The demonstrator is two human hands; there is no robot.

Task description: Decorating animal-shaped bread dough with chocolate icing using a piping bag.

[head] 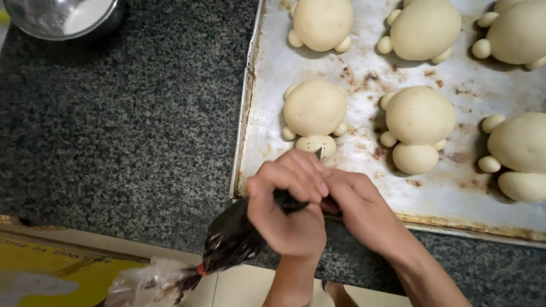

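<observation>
Diagonally, piping bag [230,239], tip toward tray [364,74]

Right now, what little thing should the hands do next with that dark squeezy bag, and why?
Probably a gentle squeeze to dot the face. The left hand grips the dark piping bag, the right hand steadies it beside it, and the tip sits at the small head of the nearest dough turtle on the metal tray. That head looks almost bare.
</observation>
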